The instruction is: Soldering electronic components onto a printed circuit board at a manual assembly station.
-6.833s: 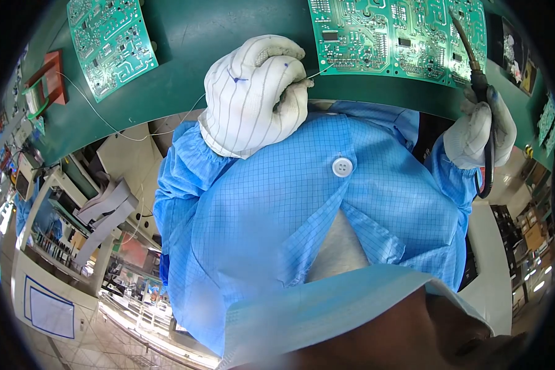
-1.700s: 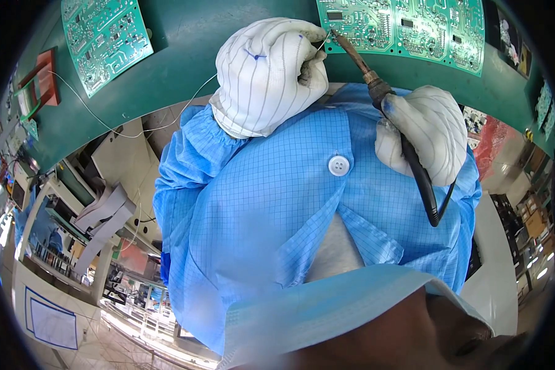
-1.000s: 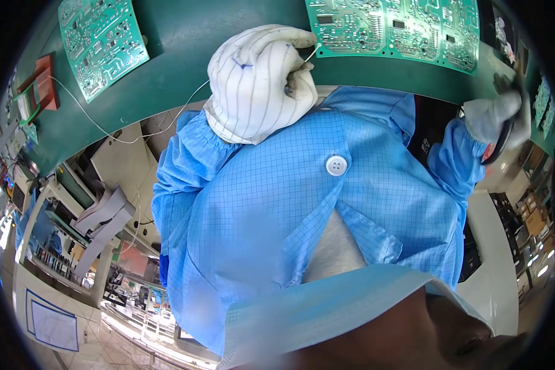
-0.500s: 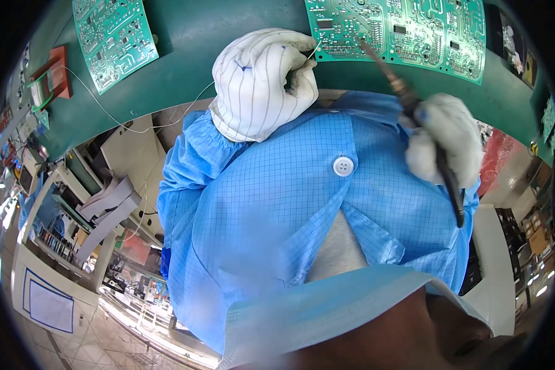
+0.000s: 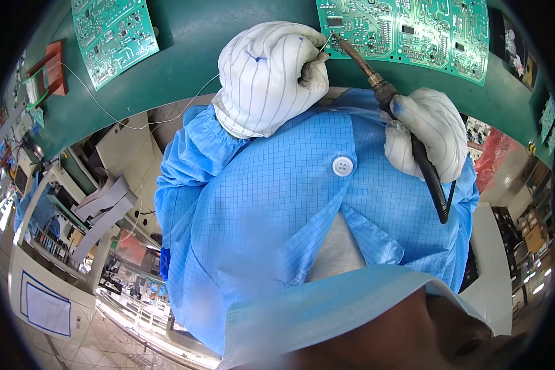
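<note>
My left hand [image 5: 274, 77], in a white striped glove, pinches a thin solder wire [image 5: 325, 43] whose end reaches the near left part of a green circuit board [image 5: 422, 40]. My right hand [image 5: 430, 132], gloved too, is closed round the dark handle of a soldering iron [image 5: 381, 89]. The iron slants up and left, and its tip meets the board close to the wire's end; whether tip and wire touch I cannot tell. From behind the left hand the wire loops back to a solder spool [image 5: 36, 89] on a reddish-brown stand [image 5: 57, 68].
A second green circuit board [image 5: 114, 40] lies at the left on the green table [image 5: 228, 13]. Dark trays with small parts [image 5: 517, 46] stand at the far right. Red plastic wrap [image 5: 494, 157] hangs below the right table edge, and a white cabinet [image 5: 52, 271] stands lower left.
The soldering iron has moved left, bringing its tip beside the wire end. My left hand has shifted slightly right and away from me. The circuit board appears a little farther right in view.
</note>
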`<state>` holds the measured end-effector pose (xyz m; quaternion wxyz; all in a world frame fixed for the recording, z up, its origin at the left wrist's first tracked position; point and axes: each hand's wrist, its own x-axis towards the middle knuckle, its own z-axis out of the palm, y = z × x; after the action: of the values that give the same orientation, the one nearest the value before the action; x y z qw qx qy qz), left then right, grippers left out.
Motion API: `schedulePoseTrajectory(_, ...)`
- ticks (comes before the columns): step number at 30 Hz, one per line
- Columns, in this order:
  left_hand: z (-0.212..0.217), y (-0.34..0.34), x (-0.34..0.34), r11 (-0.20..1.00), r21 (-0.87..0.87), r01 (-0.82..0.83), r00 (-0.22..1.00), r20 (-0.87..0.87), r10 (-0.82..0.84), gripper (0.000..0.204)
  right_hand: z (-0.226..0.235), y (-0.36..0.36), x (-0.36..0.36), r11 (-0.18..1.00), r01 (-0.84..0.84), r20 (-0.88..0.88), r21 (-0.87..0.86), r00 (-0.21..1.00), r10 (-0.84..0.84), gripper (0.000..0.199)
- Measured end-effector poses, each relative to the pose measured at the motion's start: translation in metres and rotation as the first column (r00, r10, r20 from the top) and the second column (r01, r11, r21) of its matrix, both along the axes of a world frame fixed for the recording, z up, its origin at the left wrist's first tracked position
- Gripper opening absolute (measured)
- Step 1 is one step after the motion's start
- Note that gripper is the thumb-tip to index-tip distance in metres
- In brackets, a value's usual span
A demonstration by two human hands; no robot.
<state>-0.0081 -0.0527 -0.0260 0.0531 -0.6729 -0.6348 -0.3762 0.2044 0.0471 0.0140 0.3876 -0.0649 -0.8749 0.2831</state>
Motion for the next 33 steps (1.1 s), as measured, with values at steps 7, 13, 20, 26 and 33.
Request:
schedulePoseTrajectory(7, -0.003, -0.002, -0.001, 1.0, 0.015, -0.022, 1.0, -0.012, 0.023, 0.013, -0.002, -0.005, -0.009, 0.999, 0.047, -0.038, 0.014, 0.998, -0.047, 0.026)
schedulePoseTrajectory(13, -0.004, 0.002, 0.0, 1.0, -0.006, -0.011, 1.0, -0.001, 0.011, 0.013, -0.004, 0.001, 0.0, 0.999, 0.048, -0.016, -0.014, 0.999, -0.048, 0.022)
schedulePoseTrajectory(20, 0.004, 0.0, -0.001, 0.999, -0.037, 0.017, 0.999, 0.031, -0.016, 0.014, -0.016, 0.024, 0.043, 0.792, 0.582, 0.0, -0.183, 0.806, -0.592, 0.021)
schedulePoseTrajectory(26, 0.004, -0.001, -0.002, 0.999, -0.039, 0.009, 0.999, 0.036, -0.008, 0.012, -0.038, 0.095, 0.094, 0.54, 0.779, -0.151, 0.318, 0.604, -0.783, 0.034)
schedulePoseTrajectory(33, 0.005, -0.004, -0.004, 0.997, -0.075, 0.012, 0.999, 0.046, -0.009, 0.013, -0.051, 0.094, 0.083, 0.74, 0.587, -0.08, -0.33, 0.763, -0.641, 0.034)
